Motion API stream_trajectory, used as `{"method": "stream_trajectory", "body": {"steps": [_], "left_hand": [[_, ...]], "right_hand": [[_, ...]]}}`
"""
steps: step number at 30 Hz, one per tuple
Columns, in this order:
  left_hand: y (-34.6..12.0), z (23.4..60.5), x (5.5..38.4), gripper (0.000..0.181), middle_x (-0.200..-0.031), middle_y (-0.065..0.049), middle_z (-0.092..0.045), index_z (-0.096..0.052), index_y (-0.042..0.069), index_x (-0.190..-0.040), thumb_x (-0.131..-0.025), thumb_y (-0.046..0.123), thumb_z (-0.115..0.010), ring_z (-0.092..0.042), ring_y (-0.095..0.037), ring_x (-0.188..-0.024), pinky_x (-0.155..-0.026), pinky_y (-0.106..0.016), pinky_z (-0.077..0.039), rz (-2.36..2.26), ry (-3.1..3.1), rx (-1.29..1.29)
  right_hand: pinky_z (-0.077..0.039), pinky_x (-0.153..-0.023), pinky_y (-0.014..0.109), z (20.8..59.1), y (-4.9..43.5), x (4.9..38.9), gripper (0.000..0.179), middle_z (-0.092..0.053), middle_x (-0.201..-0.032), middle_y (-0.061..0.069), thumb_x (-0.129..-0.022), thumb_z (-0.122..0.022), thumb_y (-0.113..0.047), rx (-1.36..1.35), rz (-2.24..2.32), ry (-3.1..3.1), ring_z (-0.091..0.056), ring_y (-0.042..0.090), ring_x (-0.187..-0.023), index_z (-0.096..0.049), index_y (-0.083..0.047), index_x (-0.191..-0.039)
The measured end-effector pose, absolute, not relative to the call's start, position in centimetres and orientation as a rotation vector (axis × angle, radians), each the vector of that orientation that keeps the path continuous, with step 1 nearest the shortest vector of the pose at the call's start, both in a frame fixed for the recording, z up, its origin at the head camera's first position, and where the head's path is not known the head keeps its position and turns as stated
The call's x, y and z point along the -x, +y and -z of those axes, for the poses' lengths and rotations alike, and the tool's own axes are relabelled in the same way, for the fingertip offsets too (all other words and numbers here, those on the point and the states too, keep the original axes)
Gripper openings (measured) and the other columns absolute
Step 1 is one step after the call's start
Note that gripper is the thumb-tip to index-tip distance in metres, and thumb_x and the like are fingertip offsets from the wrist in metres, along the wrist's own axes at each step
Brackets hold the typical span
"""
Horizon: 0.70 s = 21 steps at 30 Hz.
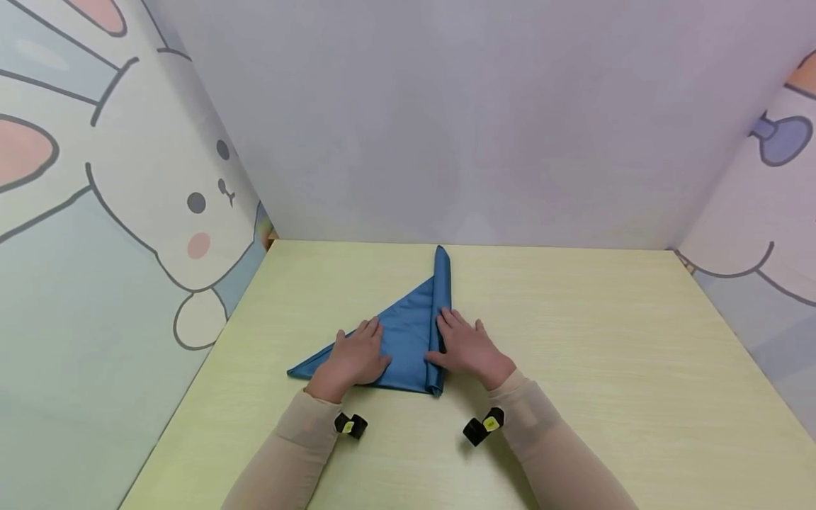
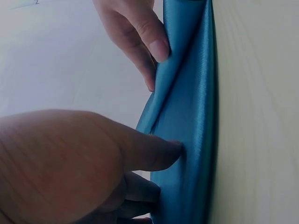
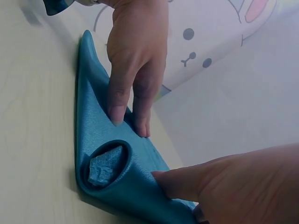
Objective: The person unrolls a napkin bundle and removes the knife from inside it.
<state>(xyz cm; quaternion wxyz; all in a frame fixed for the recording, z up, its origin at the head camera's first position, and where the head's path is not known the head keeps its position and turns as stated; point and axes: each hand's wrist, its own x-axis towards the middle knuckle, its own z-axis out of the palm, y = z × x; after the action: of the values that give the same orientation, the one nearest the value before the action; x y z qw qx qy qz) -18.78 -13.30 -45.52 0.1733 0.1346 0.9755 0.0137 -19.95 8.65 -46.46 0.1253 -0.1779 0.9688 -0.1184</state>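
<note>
A blue cloth (image 1: 406, 340) with a slight sheen lies on the table in a triangular shape, its long point towards the left. Along its right side runs a rolled edge (image 1: 443, 283) that sticks up past the flat part at the far end. In the right wrist view the near end of this roll (image 3: 124, 165) shows a round opening with bunched fabric inside. My left hand (image 1: 358, 358) rests on the flat part, fingers extended over the slanted edge. My right hand (image 1: 470, 353) lies across the roll, thumb at its left side and straight fingers along its right side.
The pale wooden table (image 1: 574, 340) meets a plain grey-white panel (image 1: 446, 127) at the back. Side panels with cartoon animals, such as a rabbit (image 1: 159, 191), stand left and right. Small black devices (image 1: 350, 426) are worn at both wrists.
</note>
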Motion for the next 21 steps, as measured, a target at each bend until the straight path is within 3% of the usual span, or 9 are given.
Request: {"method": "stream_trajectory", "body": {"steps": [21], "left_hand": [[-13.78,45.76,18.82,0.07,-0.159,-0.01,-0.019,-0.027,0.003,-0.151,-0.098,0.043,-0.051,-0.019,-0.026,-0.145,-0.106,-0.064,-0.021,-0.035,2.78,-0.417]], "right_hand": [[-0.016,-0.108,0.065,45.8,9.19,19.89,0.086,-0.018,-0.158,0.015,-0.09,-0.062,-0.049,0.464,0.375,2.739,-0.015,0.032,-0.145,-0.026,-0.002,-0.151]]}}
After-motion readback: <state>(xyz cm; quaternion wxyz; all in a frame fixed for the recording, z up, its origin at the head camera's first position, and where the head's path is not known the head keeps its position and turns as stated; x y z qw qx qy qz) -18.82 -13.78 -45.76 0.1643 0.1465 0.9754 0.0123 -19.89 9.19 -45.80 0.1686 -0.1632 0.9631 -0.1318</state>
